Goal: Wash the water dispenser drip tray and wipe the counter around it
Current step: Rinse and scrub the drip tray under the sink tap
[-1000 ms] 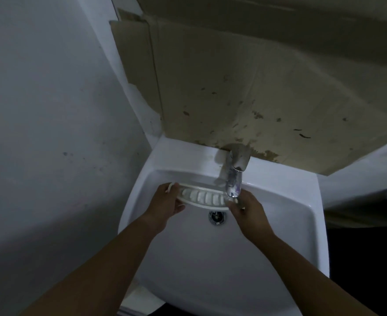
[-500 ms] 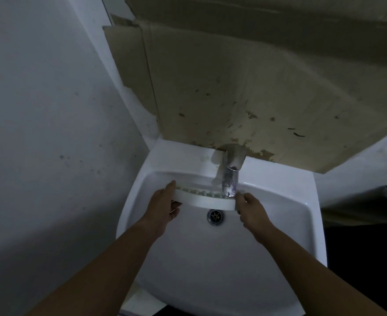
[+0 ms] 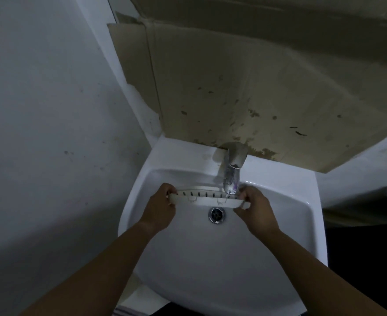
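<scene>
The white slotted drip tray hangs over the white sink basin, just under the chrome tap. My left hand grips its left end and my right hand grips its right end. The tray is tipped so its near side wall faces me and the slots show along the top edge. Water runs from the tap spout onto the tray's right part. The drain lies right below the tray.
A stained sheet of cardboard leans against the wall behind the tap. A grey wall closes the left side. A dark object stands to the right of the sink.
The tray has been tilted: its slotted face pointed up at me a second ago, and its side wall faces me now. Both hands kept their grip on the ends.
</scene>
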### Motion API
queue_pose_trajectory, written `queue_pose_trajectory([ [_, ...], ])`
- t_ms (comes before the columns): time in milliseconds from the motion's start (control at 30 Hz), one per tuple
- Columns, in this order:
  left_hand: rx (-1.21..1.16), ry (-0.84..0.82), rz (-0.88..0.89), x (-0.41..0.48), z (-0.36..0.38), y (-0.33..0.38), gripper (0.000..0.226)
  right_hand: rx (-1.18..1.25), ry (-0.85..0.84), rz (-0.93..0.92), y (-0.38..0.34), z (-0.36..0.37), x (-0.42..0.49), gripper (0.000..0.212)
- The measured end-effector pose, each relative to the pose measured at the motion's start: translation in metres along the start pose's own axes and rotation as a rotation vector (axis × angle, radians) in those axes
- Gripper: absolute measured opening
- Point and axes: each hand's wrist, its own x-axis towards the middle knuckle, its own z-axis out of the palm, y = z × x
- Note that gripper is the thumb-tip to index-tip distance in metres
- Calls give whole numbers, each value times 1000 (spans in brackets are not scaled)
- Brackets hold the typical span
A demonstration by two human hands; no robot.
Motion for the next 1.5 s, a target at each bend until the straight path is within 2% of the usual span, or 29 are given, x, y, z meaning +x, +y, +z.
queue_pose_trajectory([
  [233,-90,29,-7,-1,2,-4,28,6,35,-72,-6,-1,2,38],
  [400,62,164,224,-2,0,0,35,-11,8,-65,-12,-3,-2,49],
  [500,193,202,334,-4,1,3,28,-130,-23,-133,-9,-3,-1,50],
  [600,229,192,360,-6,4,8,20,-183,-31,-124,-3,-6,-1,49],
  [767,78,17,184,-5,26,23,22,-55,-48,-62,12,-26,-10,54],
  [900,-99,-106,-135,-2,46,44,40,37,-31,94,27,-46,-12,22],
  [1000,-169,-129,-218,1,55,44,51,-26,5,148,32,-51,-12,13],
  [1100,-162,-140,-202,4,57,48,40,-106,51,184,33,-45,-11,25],
  [1167,-119,-135,-187,6,58,54,43,-149,55,205,29,-35,-12,37],
  [1267,-136,-165,-208,8,59,57,51,-142,114,266,20,-22,-17,41],
  [1333,-220,-189,-255,9,59,57,50,-143,154,287,17,-16,-19,43],
  [1500,-560,-274,-436,8,64,69,25,-179,129,305,26,-17,-23,41],
])
